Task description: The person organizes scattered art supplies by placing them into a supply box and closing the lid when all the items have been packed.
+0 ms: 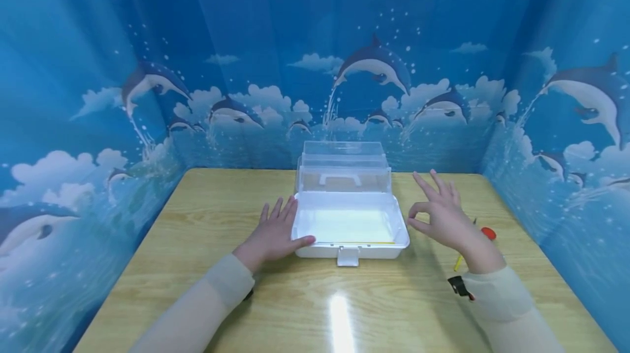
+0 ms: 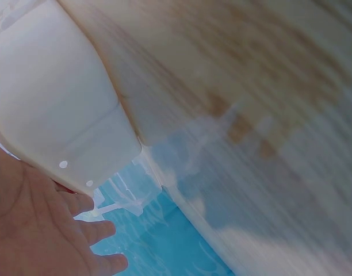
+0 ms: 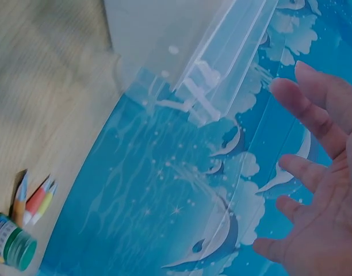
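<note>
White storage box (image 1: 350,253) sits at centre of head frame on the worktop (image 1: 221,200), clear lid (image 1: 343,161) raised. Left hand (image 1: 273,237) at box's left edge: fingers spread, thumb at front rim, nothing gripped. Right hand (image 1: 445,220), right of box: thumb and forefinger nearly together, other fingers extended, nothing held.

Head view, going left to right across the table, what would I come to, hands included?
Left hand, open white box with its clear lid raised, right hand, red object.
</note>
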The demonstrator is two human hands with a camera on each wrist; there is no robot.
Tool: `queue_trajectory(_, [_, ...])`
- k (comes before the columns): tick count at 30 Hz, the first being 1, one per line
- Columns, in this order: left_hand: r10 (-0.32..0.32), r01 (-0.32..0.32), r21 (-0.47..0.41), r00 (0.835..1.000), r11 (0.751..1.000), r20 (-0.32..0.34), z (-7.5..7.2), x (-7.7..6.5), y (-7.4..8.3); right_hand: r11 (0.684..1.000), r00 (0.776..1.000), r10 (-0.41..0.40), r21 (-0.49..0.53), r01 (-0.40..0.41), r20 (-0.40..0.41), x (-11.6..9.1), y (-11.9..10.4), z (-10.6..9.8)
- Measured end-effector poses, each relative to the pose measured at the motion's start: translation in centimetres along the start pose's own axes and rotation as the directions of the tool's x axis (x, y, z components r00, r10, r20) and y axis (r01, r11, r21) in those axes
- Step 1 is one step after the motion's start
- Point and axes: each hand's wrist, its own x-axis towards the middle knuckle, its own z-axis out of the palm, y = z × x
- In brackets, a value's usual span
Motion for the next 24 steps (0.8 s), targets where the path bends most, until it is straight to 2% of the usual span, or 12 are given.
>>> queue_trajectory(9, [-0.002, 0.002, 0.006, 1.0, 1.0, 0.019, -0.3, -0.1, 0.1, 1.0, 0.999, 0.023, 0.015, -0.022, -0.035, -1.4, 1.7, -0.1])
queue_trajectory(24, [-0.008, 0.008, 0.011, 1.0, 1.0, 0.022, -0.4, -0.3, 0.3, 0.995, 0.995, 0.095, 0.019, -0.094, -0.036, -4.0, 4.6, -0.4])
